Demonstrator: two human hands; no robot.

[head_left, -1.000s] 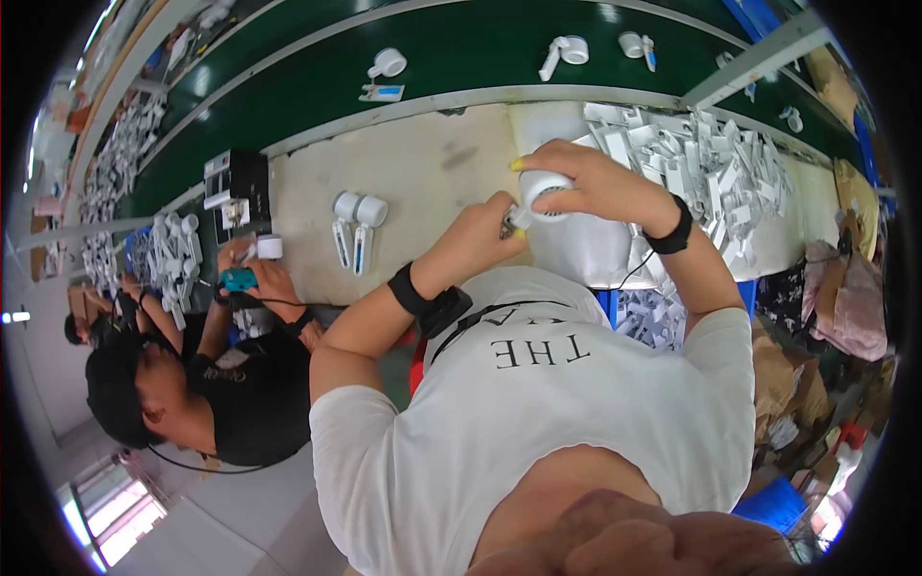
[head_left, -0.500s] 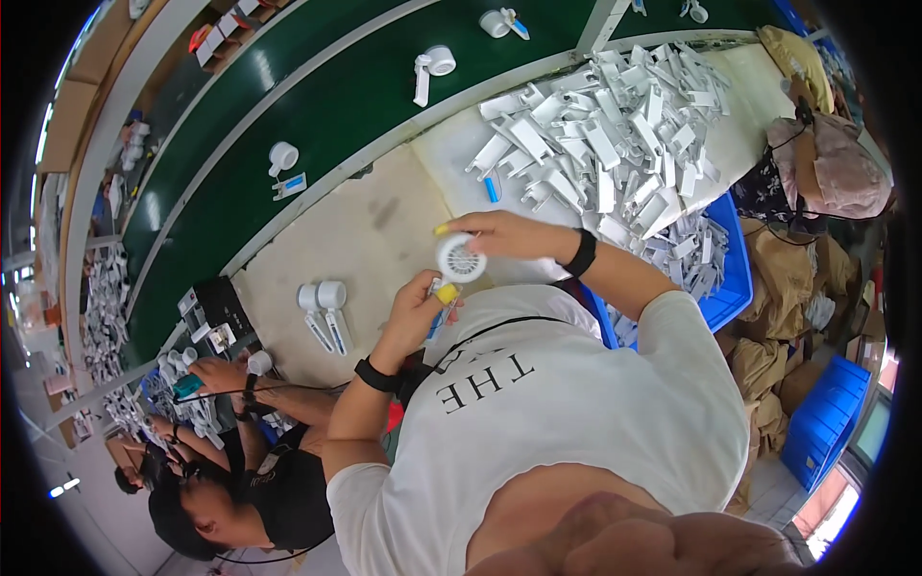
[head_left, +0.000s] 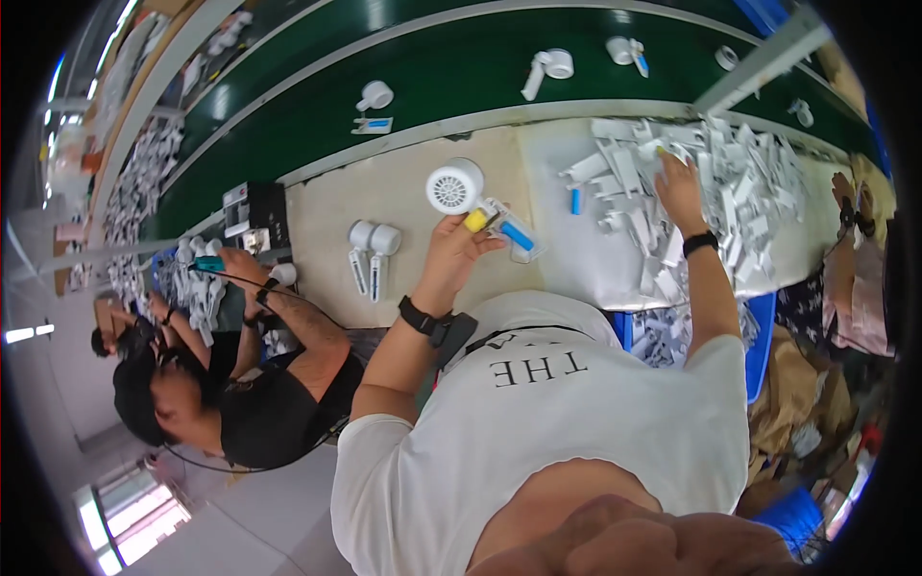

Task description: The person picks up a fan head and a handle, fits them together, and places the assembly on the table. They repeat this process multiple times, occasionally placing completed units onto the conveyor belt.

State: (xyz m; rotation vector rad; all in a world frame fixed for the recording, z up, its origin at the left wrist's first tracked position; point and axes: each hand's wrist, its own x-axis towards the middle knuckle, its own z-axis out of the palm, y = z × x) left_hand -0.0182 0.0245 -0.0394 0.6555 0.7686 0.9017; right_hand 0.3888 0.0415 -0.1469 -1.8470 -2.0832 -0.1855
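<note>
- Fan (head_left: 454,186) was white, with a round slotted grille (head_left: 448,190); a blue cell (head_left: 517,236) lay exposed in its handle (head_left: 496,207).
- It was over the bench (head_left: 360,192), left hand (head_left: 453,250) clamped on the handle.
- Right hand (head_left: 681,195) was at the white parts (head_left: 740,182); its grip could not be told.

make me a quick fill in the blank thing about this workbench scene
1. The left hand holds a white fan with a ____ cylinder in its open handle.
2. The right hand is at a pile of ____ parts.
3. On the table, ____ other fans lie side by side.
4. The belt beyond the table is ____.

Missing words: blue; white; two; green
</note>
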